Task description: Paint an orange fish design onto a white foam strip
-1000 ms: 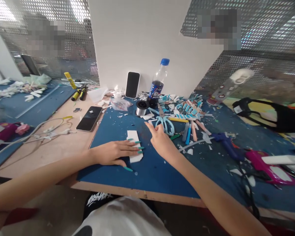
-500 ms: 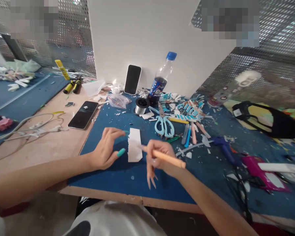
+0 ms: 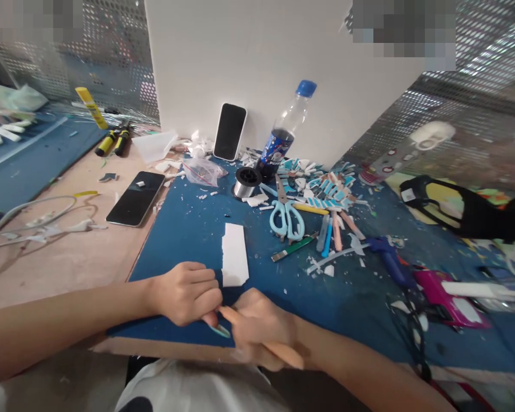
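My right hand [image 3: 257, 329] is closed round a peach-coloured pen-like tool [image 3: 283, 352] at the near edge of the blue mat [image 3: 189, 229]. My left hand [image 3: 184, 292] is curled, its fingertips pinching the tool's front end [image 3: 223, 313] beside the right hand. A white foam strip [image 3: 234, 254] lies flat on the mat just beyond both hands, untouched.
Light blue scissors [image 3: 286, 217], a wire spool [image 3: 245, 182], a cola bottle [image 3: 283, 134], coloured markers [image 3: 332, 229] and cut scraps [image 3: 321, 189] lie beyond. Two phones [image 3: 135, 197] [image 3: 230, 131], cables [image 3: 38, 220] at left. Glue guns [image 3: 438, 286] at right.
My right hand picked up the peach tool and drew back to the mat's near edge. My left hand left the white strip, curled, and met the tool's tip.
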### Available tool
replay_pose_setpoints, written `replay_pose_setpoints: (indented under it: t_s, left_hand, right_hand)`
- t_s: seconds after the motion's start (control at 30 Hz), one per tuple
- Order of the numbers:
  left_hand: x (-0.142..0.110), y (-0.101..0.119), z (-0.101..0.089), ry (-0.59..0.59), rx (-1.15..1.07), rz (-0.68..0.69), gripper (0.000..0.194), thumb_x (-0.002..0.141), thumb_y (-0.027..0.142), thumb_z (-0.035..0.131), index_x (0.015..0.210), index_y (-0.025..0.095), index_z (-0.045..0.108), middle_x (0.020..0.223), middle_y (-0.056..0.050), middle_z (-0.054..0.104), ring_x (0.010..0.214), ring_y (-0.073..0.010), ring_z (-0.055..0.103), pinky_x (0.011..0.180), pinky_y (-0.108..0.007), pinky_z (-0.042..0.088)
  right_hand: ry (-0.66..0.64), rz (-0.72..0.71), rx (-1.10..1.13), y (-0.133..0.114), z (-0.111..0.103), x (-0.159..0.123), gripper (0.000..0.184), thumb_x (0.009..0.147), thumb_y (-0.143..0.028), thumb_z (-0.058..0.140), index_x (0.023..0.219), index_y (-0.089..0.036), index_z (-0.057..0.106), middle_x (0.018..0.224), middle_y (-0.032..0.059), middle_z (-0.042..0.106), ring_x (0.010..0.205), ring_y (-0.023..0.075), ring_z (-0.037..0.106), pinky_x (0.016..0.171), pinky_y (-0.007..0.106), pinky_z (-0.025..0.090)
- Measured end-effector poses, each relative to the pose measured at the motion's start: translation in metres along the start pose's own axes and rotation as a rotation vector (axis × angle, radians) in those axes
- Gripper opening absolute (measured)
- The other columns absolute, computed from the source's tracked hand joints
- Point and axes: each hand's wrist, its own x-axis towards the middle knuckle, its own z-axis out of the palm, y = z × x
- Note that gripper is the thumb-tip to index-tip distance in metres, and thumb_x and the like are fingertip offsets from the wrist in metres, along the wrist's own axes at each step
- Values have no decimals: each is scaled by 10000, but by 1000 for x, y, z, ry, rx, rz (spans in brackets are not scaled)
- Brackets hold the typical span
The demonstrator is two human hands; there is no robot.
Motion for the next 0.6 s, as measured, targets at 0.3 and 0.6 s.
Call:
replay_pose_setpoints:
  t_s: [0.3, 0.6]
  left_hand:
    - [-10, -44, -8, 86, -61, -346, 241, 959, 388, 249, 856, 186, 331, 758, -52, 503, 682, -159, 484, 596, -302, 444]
    - [-4, -48, -1, -211, -187, -457, 344, 864, 380, 530, 953, 189, 258, 1402, -297, 251, 1345, -352, 246, 956, -539, 407]
  right_hand:
    - [704, 247, 233, 24, -25, 1, 402, 947, -329, 292, 567, -210, 346, 413, -32, 492, 315, 89, 428, 353, 221, 332]
    - [404, 519, -687, 16, -10, 13, 465, 647, -417, 706, 851, -219, 337, 804, 66, 558, 1011, 324, 557, 841, 508, 440]
